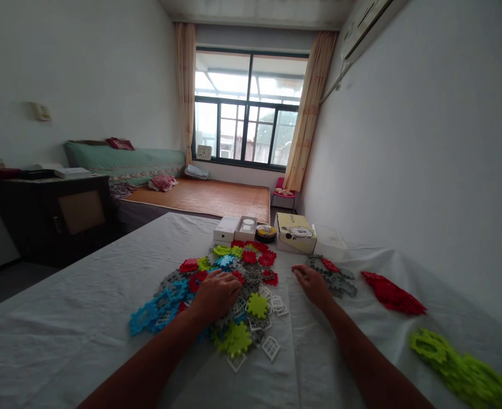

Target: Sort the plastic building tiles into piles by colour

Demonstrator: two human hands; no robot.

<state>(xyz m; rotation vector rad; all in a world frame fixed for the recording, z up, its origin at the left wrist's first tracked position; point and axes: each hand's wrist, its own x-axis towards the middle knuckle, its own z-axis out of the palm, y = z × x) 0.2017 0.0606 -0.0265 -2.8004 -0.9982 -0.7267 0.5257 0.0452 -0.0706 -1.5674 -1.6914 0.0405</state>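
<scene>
A heap of flat interlocking plastic pieces (pixel 251 275) in red, blue, green, grey and white lies on a white sheet (pixel 84 318). My left hand (pixel 215 295) rests on top of the heap with its fingers curled among the pieces; whether it grips one is unclear. My right hand (pixel 313 285) lies palm down on the sheet just right of the heap, fingers bent, beside a small stack of grey pieces (pixel 338 279) with one red piece on it.
Sorted piles lie to the right: red pieces (pixel 392 294) and green pieces (pixel 459 369). Small boxes (pixel 236 228), a round tin (pixel 265 232) and a yellow carton (pixel 295 233) stand at the far edge. A wall runs along the right; a dark cabinet (pixel 50 216) stands left.
</scene>
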